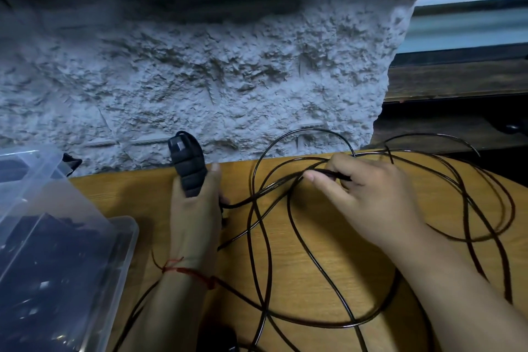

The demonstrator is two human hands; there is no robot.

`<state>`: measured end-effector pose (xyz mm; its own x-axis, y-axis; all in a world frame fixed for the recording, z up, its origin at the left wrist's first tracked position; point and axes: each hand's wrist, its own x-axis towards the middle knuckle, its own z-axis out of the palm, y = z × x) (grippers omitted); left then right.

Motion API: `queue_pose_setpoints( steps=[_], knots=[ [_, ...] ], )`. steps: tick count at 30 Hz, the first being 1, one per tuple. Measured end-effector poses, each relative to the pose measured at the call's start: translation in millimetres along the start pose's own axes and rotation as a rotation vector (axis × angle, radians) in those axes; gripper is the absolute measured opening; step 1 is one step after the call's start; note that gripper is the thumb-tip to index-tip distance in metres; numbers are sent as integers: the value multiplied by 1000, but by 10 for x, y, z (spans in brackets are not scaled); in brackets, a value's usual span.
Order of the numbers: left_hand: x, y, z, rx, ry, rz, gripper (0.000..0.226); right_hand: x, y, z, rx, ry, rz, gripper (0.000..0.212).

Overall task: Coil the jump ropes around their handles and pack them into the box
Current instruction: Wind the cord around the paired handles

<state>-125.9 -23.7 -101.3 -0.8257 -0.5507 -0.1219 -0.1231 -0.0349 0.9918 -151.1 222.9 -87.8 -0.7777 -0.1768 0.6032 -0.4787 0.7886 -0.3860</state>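
My left hand [194, 214] grips the black padded jump-rope handles [187, 164] upright, their tops sticking out above my fist. A thin black rope [268, 240] runs from the handles and lies in loose tangled loops across the wooden table [314, 266]. Over the middle of the table, my right hand [368, 197] pinches a strand of that rope between thumb and fingers. The clear plastic box [125, 240] stands at the left edge, with dark coiled ropes inside.
A rough grey stone wall [200, 80] rises right behind the table. The box's clear lid [34, 180] leans open at far left. A dark object [228, 343] lies at the table's near edge. A window ledge [457, 80] is at the right.
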Motion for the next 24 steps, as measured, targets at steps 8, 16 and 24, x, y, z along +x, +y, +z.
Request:
queue_pose_setpoints(
  steps=[8,16,24],
  knots=[
    [-116,-29,96,271,-137,62,50,-48,-140,28,77,257,-248,40],
    [-386,-19,113,559,-573,210,71,-36,-175,38,275,230,-163,31],
    [-389,-93,222,931,-557,351,45,-48,-370,57,452,74,-191,34]
  ],
)
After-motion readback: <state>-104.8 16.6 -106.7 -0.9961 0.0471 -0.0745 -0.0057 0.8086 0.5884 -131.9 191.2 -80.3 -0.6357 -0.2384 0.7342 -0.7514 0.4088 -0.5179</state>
